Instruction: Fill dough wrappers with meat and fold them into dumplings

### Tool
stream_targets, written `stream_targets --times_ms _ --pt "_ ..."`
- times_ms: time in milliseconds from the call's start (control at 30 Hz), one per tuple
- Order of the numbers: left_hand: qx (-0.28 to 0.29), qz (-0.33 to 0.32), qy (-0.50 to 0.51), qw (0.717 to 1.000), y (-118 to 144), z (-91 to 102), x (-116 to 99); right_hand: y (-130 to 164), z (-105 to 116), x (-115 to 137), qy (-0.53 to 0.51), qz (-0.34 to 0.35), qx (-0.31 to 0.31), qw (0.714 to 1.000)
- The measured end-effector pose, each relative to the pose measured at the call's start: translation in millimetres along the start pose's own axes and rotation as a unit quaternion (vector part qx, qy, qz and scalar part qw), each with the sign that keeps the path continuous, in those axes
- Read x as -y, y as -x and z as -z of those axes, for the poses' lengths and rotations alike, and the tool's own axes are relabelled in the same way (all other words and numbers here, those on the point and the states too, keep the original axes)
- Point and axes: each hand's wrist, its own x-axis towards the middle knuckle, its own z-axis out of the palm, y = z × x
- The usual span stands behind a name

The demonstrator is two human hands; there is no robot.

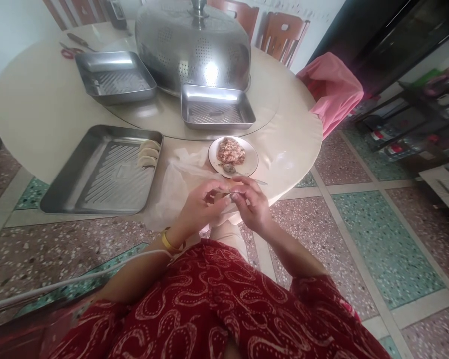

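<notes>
A: What are the hands doing?

B: Both meet just off the near edge of the round table (30,114). The left hand (200,207) and the right hand (252,204) have their fingers curled in, pinching a pale dumpling wrapper (228,193) between the fingertips. It is held in the air, just in front of the small plate (250,162)

A: What is on that plate?

B: A mound of minced filling (230,150), with a spoon (235,170) resting at its near side

A: And the rest of the tabletop?

B: It is smooth and cream-coloured, with a glass turntable (160,117) in the middle. A near tray (78,189) of ribbed steel sits to the left and holds folded dumplings (148,152) in its far right corner. Two more steel trays stand on the turntable, the left tray (114,77) and the right tray (217,105), behind them a big perforated metal dome cover (192,47). A clear plastic bag (174,187) lies crumpled beside the left hand, and scissors (73,51) lie at the far edge

A: The room?

B: Speckled terrazzo floor (359,234) in pink and green panels with pale strips between. Wooden chairs (282,35) stand beyond the table, a pink cloth (333,89) is draped to the right, and a dark shelf unit (404,124) stands further right
</notes>
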Motion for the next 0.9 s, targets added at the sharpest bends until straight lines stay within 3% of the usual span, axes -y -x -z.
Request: stream_targets --times_ms 133,367,600,900 --pt "-0.026 -0.027 -0.071 0.997 -3 -4.2 -8 0 2 3 0.028 0.010 -0.004 1.000" --pt "-0.010 -0.076 -0.125 0.989 -6 -5.7 -16 1 6 4 0.040 0.023 -0.014 0.999" --pt "-0.019 -0.120 -0.173 0.977 -6 -6.2 -19 1 10 3 -0.019 -0.011 0.032 0.999" --pt "0.002 -0.028 -0.043 0.999 -3 11.7 -10 -2 11 1 -0.090 -0.034 -0.003 0.995"
